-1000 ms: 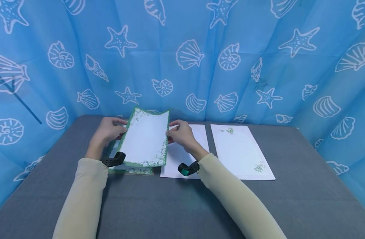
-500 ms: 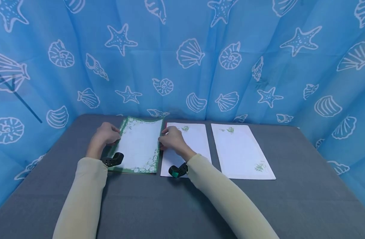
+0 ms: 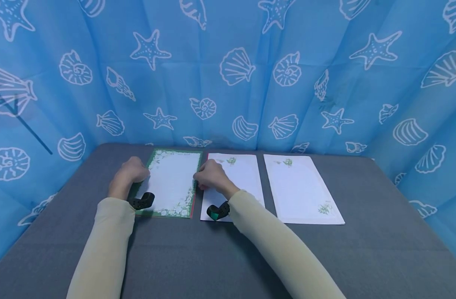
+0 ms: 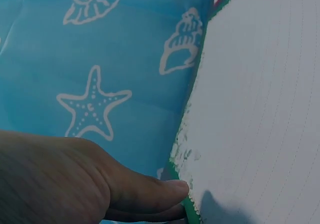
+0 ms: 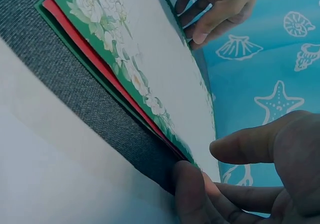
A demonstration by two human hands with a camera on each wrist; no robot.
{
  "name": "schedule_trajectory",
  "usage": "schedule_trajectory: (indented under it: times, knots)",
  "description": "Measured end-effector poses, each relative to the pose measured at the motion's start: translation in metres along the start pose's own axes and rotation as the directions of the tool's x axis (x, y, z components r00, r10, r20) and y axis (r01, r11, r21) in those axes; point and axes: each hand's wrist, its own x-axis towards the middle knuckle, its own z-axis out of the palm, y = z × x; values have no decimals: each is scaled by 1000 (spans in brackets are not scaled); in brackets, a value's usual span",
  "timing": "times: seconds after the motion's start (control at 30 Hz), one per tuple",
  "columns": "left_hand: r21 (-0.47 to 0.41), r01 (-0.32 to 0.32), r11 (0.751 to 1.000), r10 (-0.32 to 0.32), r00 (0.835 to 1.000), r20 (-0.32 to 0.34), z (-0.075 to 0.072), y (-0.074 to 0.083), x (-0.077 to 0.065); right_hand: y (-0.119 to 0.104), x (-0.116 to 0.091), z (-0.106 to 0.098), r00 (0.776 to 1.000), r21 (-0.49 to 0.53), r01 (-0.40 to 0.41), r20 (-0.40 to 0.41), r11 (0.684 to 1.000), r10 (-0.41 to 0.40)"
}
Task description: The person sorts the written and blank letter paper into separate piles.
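Observation:
A white sheet of paper with a green floral border (image 3: 172, 178) lies flat on top of a stack at the left of the table. Under it, along the stack's right side, a red layer (image 5: 85, 47) shows. My left hand (image 3: 133, 171) touches the stack's left edge, its thumb tip (image 4: 176, 188) at the green border. Against the right edge rest the fingertips of my right hand (image 3: 212, 175). In the right wrist view, the right thumb (image 5: 240, 145) is raised apart from the other fingers, and the left hand (image 5: 220, 9) appears across the sheet.
Beside the bordered stack lies a white sheet with a small green print (image 3: 246, 182), partly under my right forearm. Another white printed sheet (image 3: 300, 189) is farther right. They lie on a grey cloth-covered table (image 3: 175, 257), with a blue shell-patterned curtain (image 3: 213, 74) behind.
The green-bordered sheet, held raised and tilted by both hands a second ago, has come down flat onto the stack. My right hand has moved left and down with it.

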Motion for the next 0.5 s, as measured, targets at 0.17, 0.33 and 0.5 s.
schedule_trajectory:
  times: [0.17, 0.33, 0.5]
  knots:
    - [1, 43, 999, -43, 999, -2, 1, 2, -1, 0, 0, 0, 1000, -2, 3, 3, 1000, -3]
    - [-1, 22, 1000, -22, 1000, -6, 0, 1, -2, 2, 1, -1, 1000, 14, 4, 15, 1000, -5]
    - [-4, -10, 1000, 10, 1000, -21, 0, 3, -5, 5, 1, -6, 1000, 39, 14, 5, 999, -14]
